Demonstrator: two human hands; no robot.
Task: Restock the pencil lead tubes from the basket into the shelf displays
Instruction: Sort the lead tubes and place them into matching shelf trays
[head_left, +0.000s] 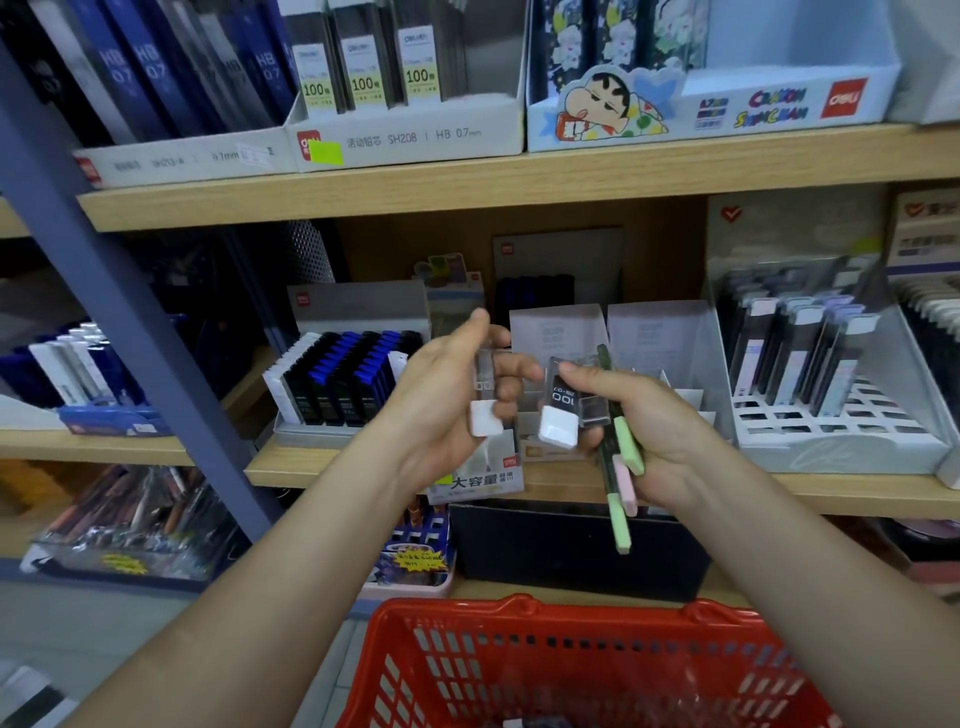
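My left hand holds one clear pencil lead tube with a white cap, cap end down. My right hand grips a bundle: a clear lead tube with a white cap marked 100, plus several thin dark tubes with green and pink caps. Both hands hover in front of the middle shelf, just before a white display box with dividers. The red basket sits below, at the bottom of the view.
A display of blue and black lead cases stands left of my hands. A white slotted display with dark tubes stands to the right. The upper shelf carries more lead boxes. A blue shelf upright runs diagonally on the left.
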